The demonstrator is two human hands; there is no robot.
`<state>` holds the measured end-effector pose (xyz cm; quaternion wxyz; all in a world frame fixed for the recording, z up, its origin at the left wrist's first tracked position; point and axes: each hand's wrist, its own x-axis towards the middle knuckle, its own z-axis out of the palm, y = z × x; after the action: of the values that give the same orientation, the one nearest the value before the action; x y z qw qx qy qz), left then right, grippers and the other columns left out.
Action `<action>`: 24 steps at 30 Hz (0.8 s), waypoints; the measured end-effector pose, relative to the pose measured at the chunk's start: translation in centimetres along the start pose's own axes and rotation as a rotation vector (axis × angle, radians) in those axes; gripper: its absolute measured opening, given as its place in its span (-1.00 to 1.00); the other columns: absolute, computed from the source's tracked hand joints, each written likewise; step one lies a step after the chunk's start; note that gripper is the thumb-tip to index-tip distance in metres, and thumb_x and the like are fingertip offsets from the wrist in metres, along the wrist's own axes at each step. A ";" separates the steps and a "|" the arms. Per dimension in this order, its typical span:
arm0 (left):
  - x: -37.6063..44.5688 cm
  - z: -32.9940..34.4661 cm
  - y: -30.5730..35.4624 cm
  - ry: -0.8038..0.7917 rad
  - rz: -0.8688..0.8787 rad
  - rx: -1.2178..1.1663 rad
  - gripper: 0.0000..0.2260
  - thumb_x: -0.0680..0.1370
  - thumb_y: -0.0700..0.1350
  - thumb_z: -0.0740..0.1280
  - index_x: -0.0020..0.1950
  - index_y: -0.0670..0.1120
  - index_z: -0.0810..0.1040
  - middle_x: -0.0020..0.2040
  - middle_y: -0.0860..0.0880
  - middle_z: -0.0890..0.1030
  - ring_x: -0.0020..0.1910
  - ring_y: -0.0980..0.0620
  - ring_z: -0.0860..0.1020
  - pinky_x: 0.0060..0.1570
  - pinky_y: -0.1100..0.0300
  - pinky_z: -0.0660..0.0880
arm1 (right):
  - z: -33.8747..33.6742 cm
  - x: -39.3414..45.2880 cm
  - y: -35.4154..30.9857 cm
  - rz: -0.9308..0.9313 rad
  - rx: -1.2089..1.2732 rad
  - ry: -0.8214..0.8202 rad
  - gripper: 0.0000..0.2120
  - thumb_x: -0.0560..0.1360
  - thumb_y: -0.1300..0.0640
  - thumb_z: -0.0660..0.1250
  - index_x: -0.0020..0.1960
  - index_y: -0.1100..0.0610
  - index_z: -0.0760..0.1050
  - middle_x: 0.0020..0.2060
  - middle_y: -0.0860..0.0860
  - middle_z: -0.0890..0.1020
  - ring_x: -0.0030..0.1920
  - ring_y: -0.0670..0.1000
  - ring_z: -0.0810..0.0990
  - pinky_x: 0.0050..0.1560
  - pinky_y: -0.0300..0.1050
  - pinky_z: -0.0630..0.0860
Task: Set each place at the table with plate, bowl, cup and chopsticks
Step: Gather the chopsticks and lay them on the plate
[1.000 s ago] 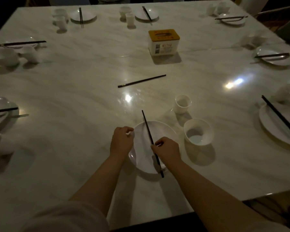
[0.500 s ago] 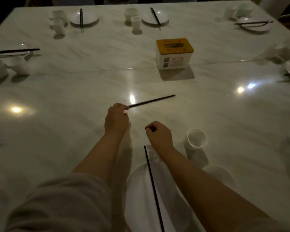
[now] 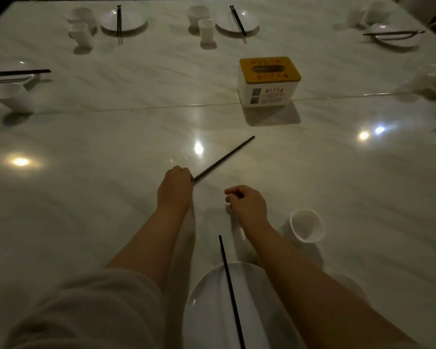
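The marble table [image 3: 111, 137] fills the view, dim and glossy with lamp glare; its far corners run out of sight. The tissue box [image 3: 269, 81], white with a yellow lid, serves as the landmark, standing past the middle of the table. Beyond it, along the far edge, sit set places with plates, cups and chopsticks; those at the left and right of it are cut off by the picture's sides and blurred.

On the near side of the box, the closest plate [image 3: 212, 311] is cropped by the bottom edge and partly covered by the right forearm. One chopstick [image 3: 230, 290] lies across it, its lower end cut off. A bowl is barely visible behind that forearm. The cup [image 3: 305, 228] stands upright between plate and box, off to the right.

The left hand [image 3: 174, 188] pinches the near end of the loose chopstick [image 3: 223, 158], which points toward the box; the fingertips are hidden behind the knuckles. The right hand [image 3: 247, 204] is loosely curled, thumb near forefinger, holding nothing that I can see.
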<state>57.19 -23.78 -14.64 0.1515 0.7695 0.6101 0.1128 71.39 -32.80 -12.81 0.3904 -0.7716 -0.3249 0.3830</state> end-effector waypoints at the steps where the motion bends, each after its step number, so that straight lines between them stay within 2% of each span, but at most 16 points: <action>1: -0.8 -0.2 0.0 -0.016 -0.036 -0.061 -0.85 0.55 -0.25 0.25 0.08 -0.19 0.56 0.07 -0.16 0.52 0.08 -0.12 0.48 -0.14 0.14 0.34 | 0.1 -0.5 -0.1 0.017 0.038 0.005 -0.78 0.48 0.27 0.25 0.01 0.11 0.63 -0.12 0.08 0.68 -0.15 0.07 0.64 -0.08 -0.07 0.61; 3: -2.9 -1.0 0.2 -0.048 -0.088 -0.180 -0.83 0.56 -0.20 0.27 0.10 -0.17 0.58 0.07 -0.15 0.55 0.07 -0.11 0.53 -0.10 0.16 0.37 | 0.4 -1.9 -0.3 0.042 0.080 0.025 -0.77 0.50 0.26 0.25 0.08 0.13 0.61 -0.08 0.10 0.68 -0.15 0.07 0.64 -0.02 0.00 0.62; 8: -10.0 -3.8 1.1 -0.092 -0.129 -0.434 -0.81 0.54 -0.15 0.35 0.11 -0.16 0.62 0.04 -0.11 0.66 0.04 -0.03 0.60 -0.06 0.29 0.40 | 1.3 -6.9 -0.6 0.053 0.139 0.067 -0.77 0.51 0.19 0.31 0.14 0.18 0.59 -0.08 0.12 0.68 -0.19 0.03 0.63 -0.03 -0.05 0.62; 11: -15.0 -5.0 0.8 -0.160 -0.111 -0.488 -0.80 0.54 -0.11 0.35 0.12 -0.13 0.62 0.01 -0.08 0.68 0.01 0.02 0.61 -0.07 0.34 0.39 | 1.8 -10.6 -0.6 0.055 0.161 0.121 -0.78 0.51 0.17 0.31 0.12 0.18 0.60 -0.08 0.09 0.69 -0.20 0.02 0.65 -0.01 -0.03 0.61; 17: -22.7 -5.8 -0.7 -0.302 -0.032 -0.575 -0.77 0.53 -0.06 0.36 0.15 -0.09 0.61 0.08 -0.04 0.65 -0.01 0.10 0.57 -0.05 0.33 0.39 | 1.6 -17.9 1.4 0.062 0.207 0.232 -0.83 0.48 0.19 0.36 0.04 0.22 0.59 -0.18 0.11 0.67 -0.21 0.06 0.64 -0.13 -0.07 0.60; 19: -24.0 -5.7 -1.1 -0.294 0.036 -0.543 -0.74 0.52 -0.02 0.38 0.17 -0.06 0.60 0.15 -0.05 0.57 0.04 0.08 0.55 -0.01 0.34 0.37 | 0.6 -19.7 2.2 0.050 0.106 0.270 -0.85 0.47 0.16 0.37 0.02 0.17 0.60 -0.18 0.07 0.67 -0.17 0.05 0.65 -0.05 -0.05 0.60; 21: -24.9 -5.3 -1.5 -0.244 0.045 -0.520 -0.72 0.51 -0.03 0.39 0.21 -0.05 0.57 0.22 -0.07 0.43 0.16 0.05 0.48 0.10 0.37 0.31 | -0.8 -21.1 3.0 0.020 -0.100 0.301 -0.86 0.46 0.15 0.35 0.01 0.12 0.60 -0.15 0.03 0.66 -0.12 0.02 0.63 0.01 -0.09 0.56; 24: -25.8 -4.3 -1.9 -0.232 -0.020 -0.544 -0.70 0.53 -0.11 0.36 0.26 -0.09 0.54 0.29 -0.10 0.35 0.22 0.03 0.44 0.12 0.39 0.27 | -2.7 -22.4 4.5 0.003 -0.295 0.309 -0.88 0.47 0.21 0.32 -0.05 0.18 0.61 -0.14 0.10 0.67 -0.15 0.03 0.60 -0.06 -0.13 0.53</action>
<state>48.02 -48.06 -11.02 0.4220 0.7024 0.5435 0.1819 63.52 -53.84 -8.02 0.3180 -0.8703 -0.3125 0.2093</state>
